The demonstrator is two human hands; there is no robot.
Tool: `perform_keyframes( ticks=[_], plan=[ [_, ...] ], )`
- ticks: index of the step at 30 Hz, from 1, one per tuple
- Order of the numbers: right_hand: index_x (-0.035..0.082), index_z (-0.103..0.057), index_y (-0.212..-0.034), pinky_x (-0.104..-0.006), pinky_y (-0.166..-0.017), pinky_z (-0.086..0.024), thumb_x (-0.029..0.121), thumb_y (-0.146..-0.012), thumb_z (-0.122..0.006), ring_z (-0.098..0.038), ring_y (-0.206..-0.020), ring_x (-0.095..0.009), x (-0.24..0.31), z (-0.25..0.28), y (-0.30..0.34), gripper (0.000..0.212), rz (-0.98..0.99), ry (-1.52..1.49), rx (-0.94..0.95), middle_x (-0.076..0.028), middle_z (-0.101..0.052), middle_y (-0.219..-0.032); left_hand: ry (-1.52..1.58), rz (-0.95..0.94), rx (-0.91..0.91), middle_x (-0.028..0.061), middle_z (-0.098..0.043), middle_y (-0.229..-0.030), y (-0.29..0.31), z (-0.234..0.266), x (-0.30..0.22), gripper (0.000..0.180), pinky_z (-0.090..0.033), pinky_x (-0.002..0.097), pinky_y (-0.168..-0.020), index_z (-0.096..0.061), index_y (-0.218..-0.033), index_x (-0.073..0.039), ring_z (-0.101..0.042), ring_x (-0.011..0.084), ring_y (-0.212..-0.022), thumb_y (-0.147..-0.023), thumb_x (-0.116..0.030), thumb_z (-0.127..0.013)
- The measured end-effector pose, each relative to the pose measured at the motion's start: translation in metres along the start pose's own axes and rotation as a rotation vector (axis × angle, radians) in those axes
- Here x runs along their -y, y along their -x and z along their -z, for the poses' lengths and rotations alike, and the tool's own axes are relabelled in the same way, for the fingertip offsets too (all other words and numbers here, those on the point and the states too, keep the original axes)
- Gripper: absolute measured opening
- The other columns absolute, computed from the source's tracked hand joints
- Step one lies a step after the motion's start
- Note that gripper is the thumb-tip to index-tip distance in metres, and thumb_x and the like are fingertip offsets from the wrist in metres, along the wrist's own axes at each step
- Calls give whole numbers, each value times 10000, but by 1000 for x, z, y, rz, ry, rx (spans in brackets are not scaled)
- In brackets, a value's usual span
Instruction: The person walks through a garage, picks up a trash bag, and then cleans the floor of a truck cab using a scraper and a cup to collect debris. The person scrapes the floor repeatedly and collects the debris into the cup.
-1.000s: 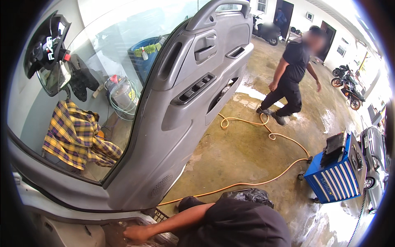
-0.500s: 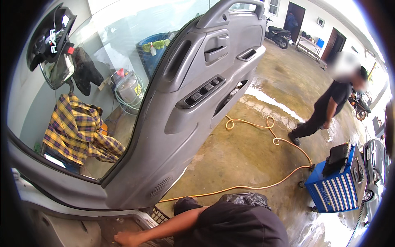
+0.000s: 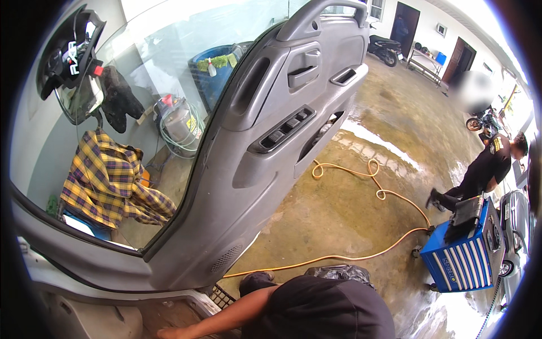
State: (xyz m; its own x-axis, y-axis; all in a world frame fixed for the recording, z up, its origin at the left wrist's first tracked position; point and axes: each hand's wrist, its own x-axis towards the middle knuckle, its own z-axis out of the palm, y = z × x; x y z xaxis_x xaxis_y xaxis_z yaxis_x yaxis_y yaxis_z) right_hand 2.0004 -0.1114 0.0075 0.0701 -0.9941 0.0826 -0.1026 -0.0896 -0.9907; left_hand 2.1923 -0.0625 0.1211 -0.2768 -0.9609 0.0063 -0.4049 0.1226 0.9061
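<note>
My right hand [image 3: 173, 333] reaches in from the right, low over the brown floor [image 3: 164, 313] of a vehicle's footwell. The picture's lower edge cuts the hand off, so its fingers and anything in them are hidden. Its forearm [image 3: 237, 311] comes out of dark clothing [image 3: 333, 308]. Beside the hand is a pale grey plastic trim panel [image 3: 104, 319]. My left hand is out of sight. Above the arm, the grey door [image 3: 276, 169] stands wide open, with window switches [image 3: 285, 129] on its armrest.
A yellow hose [image 3: 339, 260] curls over the wet concrete to a blue tool cart [image 3: 460, 257]. A co-worker [image 3: 485, 169] in dark clothes is behind the cart. A black plastic bag [image 3: 341, 273] lies near my body. Through the window, a checked shirt [image 3: 107, 178] and a blue barrel [image 3: 209, 79] show.
My right hand has dropped lower, partly past the picture's edge. The co-worker has walked right, to behind the tool cart. The door looks slightly shifted to the right and down.
</note>
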Motion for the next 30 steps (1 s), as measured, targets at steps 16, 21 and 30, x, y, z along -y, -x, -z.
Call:
perform_keyframes(
  ticks=[16, 21, 30],
  plan=[
    [27, -785, -921, -524, -742, -574, 287, -886, -725, -736, -841, -428, -50, 16, -25, 269, 294, 221, -62, -241, -746, -897, -236, -282, 80, 212, -499, -1528, 24, 14, 1, 594, -452, 442, -1136, -486, -1540, -38, -535, 346, -1362, -1015, -167, -733],
    [-38, -754, -864, -541, -741, -571, 351, -917, -716, -734, -854, -450, -49, 16, -14, 395, 281, 190, -165, -271, -728, -857, 129, 194, -78, 216, -618, -1378, 10, 25, 6, 431, -529, 432, -1044, -596, -1389, 24, -617, 314, -1245, -1007, -124, -732],
    [-67, -734, -1001, -561, -871, -573, 430, -916, -719, -703, -1031, -477, -66, -10, -32, 504, 254, 343, -100, -300, -725, -1066, 103, 180, -79, 171, -655, -1314, -11, 66, 6, 413, -574, 436, -962, -599, -1351, 23, -660, 303, -1155, -986, -98, -749]
  ],
)
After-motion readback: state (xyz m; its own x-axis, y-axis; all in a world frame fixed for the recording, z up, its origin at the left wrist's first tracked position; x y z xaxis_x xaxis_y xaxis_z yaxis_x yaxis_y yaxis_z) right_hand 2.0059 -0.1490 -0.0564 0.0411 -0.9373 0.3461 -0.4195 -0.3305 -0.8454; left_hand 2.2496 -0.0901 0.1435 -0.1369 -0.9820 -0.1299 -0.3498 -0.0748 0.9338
